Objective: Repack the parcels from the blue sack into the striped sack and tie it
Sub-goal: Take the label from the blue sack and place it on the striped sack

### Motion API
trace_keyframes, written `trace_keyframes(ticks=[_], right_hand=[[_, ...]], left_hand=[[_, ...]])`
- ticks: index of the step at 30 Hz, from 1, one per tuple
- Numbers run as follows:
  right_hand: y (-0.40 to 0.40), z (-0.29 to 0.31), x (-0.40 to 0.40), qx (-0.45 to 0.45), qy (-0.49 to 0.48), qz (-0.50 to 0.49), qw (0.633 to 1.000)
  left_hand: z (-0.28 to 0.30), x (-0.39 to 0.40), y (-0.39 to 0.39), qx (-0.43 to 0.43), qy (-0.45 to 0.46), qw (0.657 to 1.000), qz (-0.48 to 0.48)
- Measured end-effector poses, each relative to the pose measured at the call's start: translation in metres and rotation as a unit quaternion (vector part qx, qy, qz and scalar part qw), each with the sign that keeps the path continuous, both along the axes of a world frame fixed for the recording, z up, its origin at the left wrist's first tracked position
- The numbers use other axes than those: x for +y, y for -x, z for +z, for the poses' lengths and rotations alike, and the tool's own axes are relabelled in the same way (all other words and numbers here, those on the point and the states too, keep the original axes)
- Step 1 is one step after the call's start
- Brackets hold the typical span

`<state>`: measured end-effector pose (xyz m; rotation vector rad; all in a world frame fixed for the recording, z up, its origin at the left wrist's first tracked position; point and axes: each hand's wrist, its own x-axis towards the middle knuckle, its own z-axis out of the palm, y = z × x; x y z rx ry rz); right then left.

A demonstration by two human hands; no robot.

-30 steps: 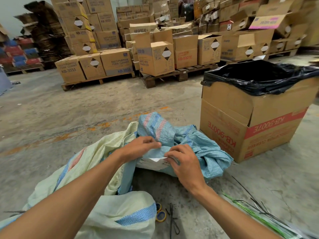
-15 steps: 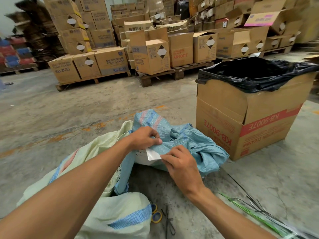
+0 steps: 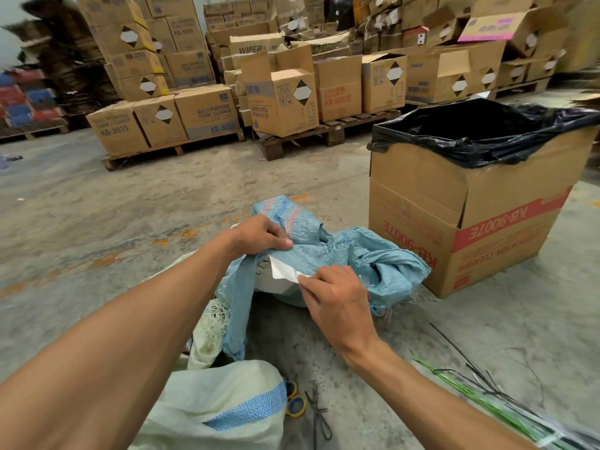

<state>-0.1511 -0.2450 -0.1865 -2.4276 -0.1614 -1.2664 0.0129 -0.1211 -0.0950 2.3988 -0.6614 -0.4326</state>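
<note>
While the crumpled blue woven plastic sack (image 3: 341,254) lies on the concrete floor (image 3: 130,228) as the landmark here, its mouth faces the person and a flat white paper-wrapped parcel (image 3: 279,279) pokes out of that mouth, one pale corner lifted clear. The left hand (image 3: 263,237) sits on the sack's upper near edge, fingers curled round a fold of the blue weave, holding the opening up. The right hand (image 3: 334,300), just on the near side of the sack, pinches the parcel's raised corner between thumb and fingertips. That corner points toward the right hand, so the right is plainly the nearer one for the pull; the parcel's long side seems to run across the mouth, though most of it is hidden inside. The pale cream woven sack with a blue stripe (image 3: 227,407) lies nearer the person than the blue sack, to its left, so the likely draw is back and leftward. A tall cardboard box lined with black plastic (image 3: 454,222) stands just right of the blue sack
</note>
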Motion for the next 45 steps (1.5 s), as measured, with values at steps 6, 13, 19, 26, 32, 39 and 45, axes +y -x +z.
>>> trace_keyframes(ticks=[6,13,19,26,32,39,45], right_hand=[[-0.002,0.005,0.002,-0.012,-0.003,-0.005,1.000],[-0.002,0.004,0.002,-0.036,-0.018,-0.007,0.999],[0.006,-0.004,0.002,-0.030,0.009,0.020,0.999],[0.005,-0.001,-0.006,-0.033,0.034,0.029,0.998],[0.018,-0.006,-0.022,-0.037,0.031,-0.006,0.999],[0.009,0.002,-0.009,0.107,0.023,-0.027,0.994],[-0.005,0.017,0.002,0.066,-0.017,0.027,0.997]], left_hand=[[-0.001,0.005,-0.010,-0.024,0.019,0.999,0.029],[-0.005,0.012,-0.010,-0.049,0.032,0.997,0.043],[-0.014,0.027,-0.016,-0.082,0.013,0.996,0.036],[-0.024,0.024,-0.011,-0.091,0.018,0.994,0.061],[-0.031,0.022,-0.011,-0.053,0.057,0.991,0.108],[-0.025,0.008,0.013,0.096,0.106,0.986,0.086],[-0.011,0.000,0.027,0.115,0.123,0.978,0.125]])
